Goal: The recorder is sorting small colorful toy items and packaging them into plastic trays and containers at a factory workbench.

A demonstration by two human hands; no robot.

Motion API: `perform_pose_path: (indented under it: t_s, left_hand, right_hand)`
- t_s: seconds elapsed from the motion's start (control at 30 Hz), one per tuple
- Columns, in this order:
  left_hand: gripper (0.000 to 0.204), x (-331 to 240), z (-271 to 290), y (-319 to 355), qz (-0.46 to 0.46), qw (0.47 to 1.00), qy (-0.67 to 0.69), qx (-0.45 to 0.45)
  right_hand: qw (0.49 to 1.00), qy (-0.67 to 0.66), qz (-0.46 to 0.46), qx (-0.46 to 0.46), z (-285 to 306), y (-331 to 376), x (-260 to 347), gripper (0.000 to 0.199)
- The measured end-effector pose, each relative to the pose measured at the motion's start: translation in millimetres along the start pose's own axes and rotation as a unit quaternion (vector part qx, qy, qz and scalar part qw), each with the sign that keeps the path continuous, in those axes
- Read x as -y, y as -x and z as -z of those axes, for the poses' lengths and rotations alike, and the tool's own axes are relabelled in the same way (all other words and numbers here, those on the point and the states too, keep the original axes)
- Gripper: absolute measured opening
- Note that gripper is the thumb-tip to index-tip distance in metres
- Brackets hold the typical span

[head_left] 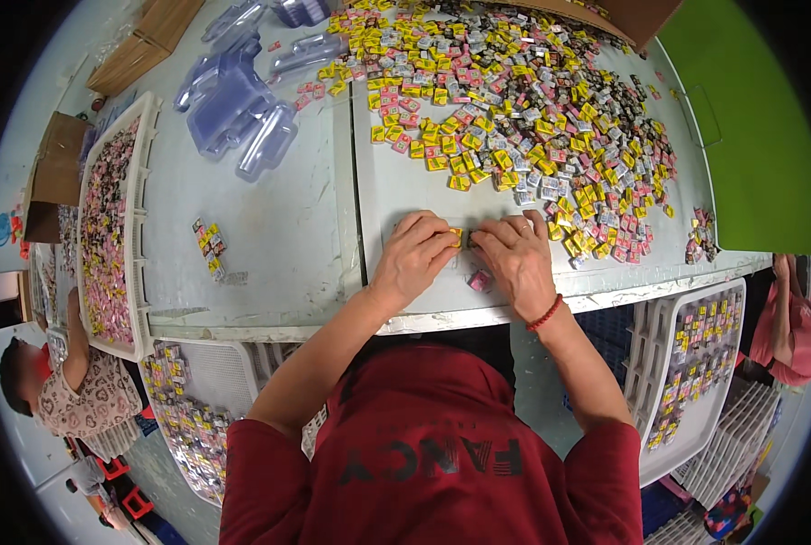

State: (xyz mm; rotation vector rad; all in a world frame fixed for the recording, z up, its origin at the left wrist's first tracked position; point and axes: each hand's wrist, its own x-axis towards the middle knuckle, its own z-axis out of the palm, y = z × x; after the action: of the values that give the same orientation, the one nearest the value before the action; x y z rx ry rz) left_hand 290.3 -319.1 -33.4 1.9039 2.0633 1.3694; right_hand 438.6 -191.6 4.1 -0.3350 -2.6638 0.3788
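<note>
Head view: left hand [414, 250] and right hand [514, 254] pinch small yellow packets [457, 238] at the table's [287, 227] near edge, apparently aligning them; steady fingertip pressure keeps rows straight.

Bare table [278, 218] is lying open left of the left hand [414, 254]. A heap of small packets [523, 118] is crowding the space ahead and right of the right hand [517, 257]

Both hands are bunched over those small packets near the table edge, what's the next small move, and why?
Probably draw in the pink packet lying loose beside the right hand, since both it and the left hand already press on yellow packets gathered between them.
</note>
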Motion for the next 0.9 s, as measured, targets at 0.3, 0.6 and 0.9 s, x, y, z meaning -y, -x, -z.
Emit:
perform_pose_path:
  t_s: [0.3, 0.6, 0.9]
  left_hand:
    - [0.017, -9, 8, -4, 0.002, 1.0, -0.014, -0.001]
    - [0.046, -17, 9, -18, -0.056, 0.991, -0.078, 0.088]
    - [0.074, -23, 12, -15, -0.047, 0.956, -0.165, 0.239]
  right_hand:
    - [0.991, -0.06, -0.037, -0.112, -23, 12, 8, 0.021]
    - [0.998, 0.057, 0.019, 0.016, -6, 18, 5, 0.035]
    - [0.966, 0.116, -0.212, -0.089, 36, 18, -80, 0.016]
